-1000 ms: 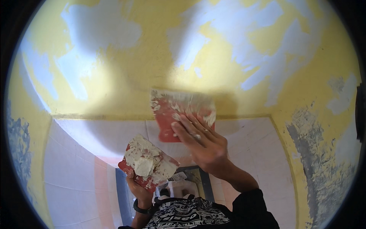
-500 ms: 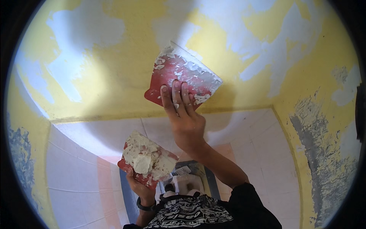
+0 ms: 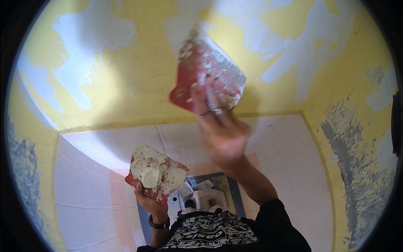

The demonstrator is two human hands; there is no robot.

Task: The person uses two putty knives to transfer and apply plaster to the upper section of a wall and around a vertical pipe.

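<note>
Blur softens right grip (image 3: pixel 224 131) clasping scraper (image 3: pixel 189 73); left grip (image 3: pixel 153 205), partly hidden, clasps caked scraper (image 3: pixel 152 171).

A small tiled room, probably a bathroom, in the middle of wall repairs; pale tiles (image 3: pixel 88 180) with a pink tile band (image 3: pixel 119 199) line its lower part; the yellow-painted wall (image 3: pixel 142 92) above carries white filler patches (image 3: pixel 98 27) and a scraped grey strip (image 3: pixel 354 168); a red plastering spreader (image 3: pixel 157 174) heaped with putty fits this; a white object on the floor is unclear.
</note>
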